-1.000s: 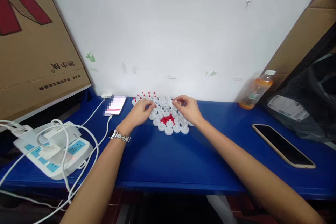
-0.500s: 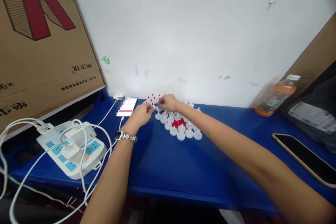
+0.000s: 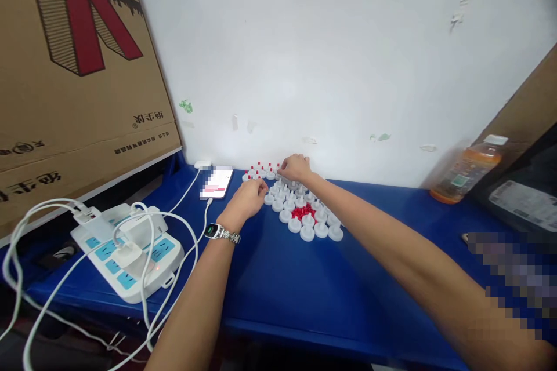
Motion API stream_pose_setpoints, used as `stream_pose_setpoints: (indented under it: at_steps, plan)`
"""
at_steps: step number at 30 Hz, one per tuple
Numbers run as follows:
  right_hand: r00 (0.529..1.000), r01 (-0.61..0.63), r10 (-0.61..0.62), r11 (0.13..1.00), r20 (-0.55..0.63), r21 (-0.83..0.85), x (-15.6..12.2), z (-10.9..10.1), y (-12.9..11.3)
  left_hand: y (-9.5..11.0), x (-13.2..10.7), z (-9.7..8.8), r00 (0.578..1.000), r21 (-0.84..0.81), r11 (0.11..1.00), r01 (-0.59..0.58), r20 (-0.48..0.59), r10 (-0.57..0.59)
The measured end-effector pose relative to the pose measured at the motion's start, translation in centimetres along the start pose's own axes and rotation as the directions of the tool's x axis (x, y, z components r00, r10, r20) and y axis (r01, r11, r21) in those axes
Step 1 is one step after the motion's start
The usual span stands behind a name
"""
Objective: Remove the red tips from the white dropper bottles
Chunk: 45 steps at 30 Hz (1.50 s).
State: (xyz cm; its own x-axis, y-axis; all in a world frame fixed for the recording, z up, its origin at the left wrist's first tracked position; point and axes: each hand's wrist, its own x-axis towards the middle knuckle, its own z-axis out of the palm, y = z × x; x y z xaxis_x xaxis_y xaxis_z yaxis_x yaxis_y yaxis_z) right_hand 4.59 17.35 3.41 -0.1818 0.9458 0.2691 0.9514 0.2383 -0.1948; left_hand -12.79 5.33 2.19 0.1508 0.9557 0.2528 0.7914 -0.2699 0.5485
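A cluster of several small white round caps lies on the blue table near the wall, around a little heap of red bits. A row of white caps with red tips stands at the back left. My left hand, a watch on its wrist, rests curled at the cluster's left edge, fingers pinched on something too small to name. My right hand reaches across to the back of the cluster beside the red-tipped caps, fingers bent down onto them.
A white power strip with plugs and white cables sits at the left front. A phone lies charging by the wall. A cardboard box stands left; an orange drink bottle and a dark bag are at the right.
My right hand has crossed from the cluster's right side to its back left, by the red-tipped caps. My left hand stayed at the left edge. The view has shifted left.
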Motion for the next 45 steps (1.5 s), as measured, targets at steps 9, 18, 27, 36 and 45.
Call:
stream_pose_setpoints:
  at_steps: [9,18,27,36,45]
  plan:
    - [0.978,0.122,-0.068,0.954,-0.200,0.272,-2.2,-0.8,1.0,1.3,0.1,0.1,0.971,0.028,0.986,-0.166,-0.168,0.169]
    - [0.944,0.296,-0.113,0.701,-0.309,0.648,-13.7,-4.2,3.7,6.9,-1.4,2.7,0.915,-0.093,0.920,-0.381,-0.180,0.361]
    - [0.932,0.325,-0.131,0.716,-0.339,0.618,-17.3,-5.4,4.5,8.6,-1.6,4.1,0.868,0.130,0.864,-0.487,-0.042,0.495]
    - [0.814,0.394,-0.183,0.871,-0.551,0.293,-16.2,-5.3,5.9,9.1,-0.3,5.0,0.968,-0.387,0.913,-0.127,-0.248,0.030]
    - [0.897,0.175,0.111,0.799,-0.428,0.576,-15.9,-5.3,8.3,5.6,-0.2,3.1,0.922,0.076,0.919,-0.386,0.050,0.383]
